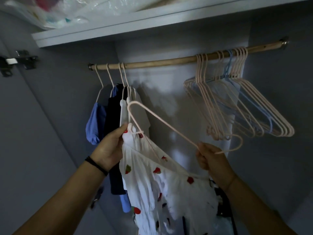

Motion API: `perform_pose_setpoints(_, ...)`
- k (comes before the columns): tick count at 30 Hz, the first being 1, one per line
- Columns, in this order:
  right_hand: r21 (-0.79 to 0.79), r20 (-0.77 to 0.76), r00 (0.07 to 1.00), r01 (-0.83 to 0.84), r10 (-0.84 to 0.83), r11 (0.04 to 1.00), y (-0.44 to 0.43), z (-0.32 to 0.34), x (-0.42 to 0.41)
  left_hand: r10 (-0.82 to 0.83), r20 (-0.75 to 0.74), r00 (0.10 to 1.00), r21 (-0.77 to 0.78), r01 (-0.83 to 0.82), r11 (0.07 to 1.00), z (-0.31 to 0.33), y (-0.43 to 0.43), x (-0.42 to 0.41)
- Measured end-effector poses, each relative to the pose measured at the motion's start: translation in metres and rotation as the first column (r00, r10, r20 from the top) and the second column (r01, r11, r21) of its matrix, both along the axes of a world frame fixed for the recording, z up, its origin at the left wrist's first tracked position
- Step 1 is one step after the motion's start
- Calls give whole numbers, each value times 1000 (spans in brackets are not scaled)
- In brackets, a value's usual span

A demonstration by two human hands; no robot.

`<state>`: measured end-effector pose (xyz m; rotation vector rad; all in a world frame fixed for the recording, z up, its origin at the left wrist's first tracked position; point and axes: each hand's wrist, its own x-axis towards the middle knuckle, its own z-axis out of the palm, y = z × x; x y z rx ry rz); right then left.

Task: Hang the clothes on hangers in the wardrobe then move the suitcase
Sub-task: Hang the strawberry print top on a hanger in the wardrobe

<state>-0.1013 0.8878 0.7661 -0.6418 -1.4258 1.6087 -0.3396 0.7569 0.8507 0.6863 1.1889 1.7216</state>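
Note:
A white garment with red strawberry prints (162,187) hangs in front of me, its thin strap looped over one arm of a pale pink hanger (162,123). My left hand (110,148) pinches the garment's top at the strap. My right hand (209,158) grips the hanger near its hook, which points right. The hanger lies tilted, below the wooden wardrobe rail (169,61). The suitcase is out of view.
Blue, dark and white clothes (108,126) hang at the rail's left end. Several empty pink and blue hangers (237,106) bunch at the right end. A white shelf (118,29) above holds plastic-wrapped items. A door hinge (18,61) sits on the left panel.

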Motion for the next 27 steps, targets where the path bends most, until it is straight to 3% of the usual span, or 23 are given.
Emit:
perform_pose_setpoints(4, 99, 198, 980, -3, -17, 995, 4, 3, 19, 31, 9, 999, -52, -31, 998, -21, -10, -14)
perform_pose_setpoints(8, 195, 362, 932, -61, -14, 979, 2, 15, 29, 210, -103, 972, -37, -215, 976, -35, -9, -20)
perform_pose_setpoints(10, 227, 405, 914, -67, -32, 972, 0, 19, 30, 282, -248, 927, -39, -300, 953, -38, -10, -21)
perform_pose_setpoints(13, 270, 458, 888, -92, -43, 958, -1, 25, 27, 342, -556, 758, 46, -383, 923, -37, -11, -11)
perform_pose_setpoints(14, 287, 483, 875, -116, -39, 951, -2, 27, 25, 361, -673, 646, 105, -399, 911, -35, -11, -5)
perform_pose_setpoints(15, 305, 510, 859, -144, -34, 941, -2, 29, 24, 384, -809, 445, 194, -414, 889, -34, -10, -2)
perform_pose_setpoints(17, 343, 562, 827, -199, -31, 918, -4, 35, 19, 357, -927, -110, 373, -345, 862, -31, -7, 3)
perform_pose_setpoints(18, 368, 589, 807, -225, -39, 902, -5, 38, 15, 313, -900, -303, 396, -271, 877, -32, -5, 4)
perform_pose_setpoints(20, 423, 638, 768, -282, -62, 861, -9, 43, 6, 189, -850, -492, 322, -201, 925, -33, 2, 15)
perform_pose_setpoints(22, 452, 658, 751, -336, -55, 827, -12, 47, -4, 87, -794, -602, 237, -175, 956, -35, 8, 37)
perform_pose_setpoints(24, 462, 650, 760, -374, -21, 804, -12, 55, -11, 66, -782, -619, 200, -149, 968, -40, 11, 52)
perform_pose_setpoints(25, 460, 640, 768, -381, -2, 802, -10, 60, -13, 71, -839, -539, 181, -154, 971, -40, 9, 54)
perform_pose_setpoints(27, 438, 620, 784, -369, 22, 820, -5, 72, -10, 53, -981, -189, 89, -189, 978, -37, 5, 46)
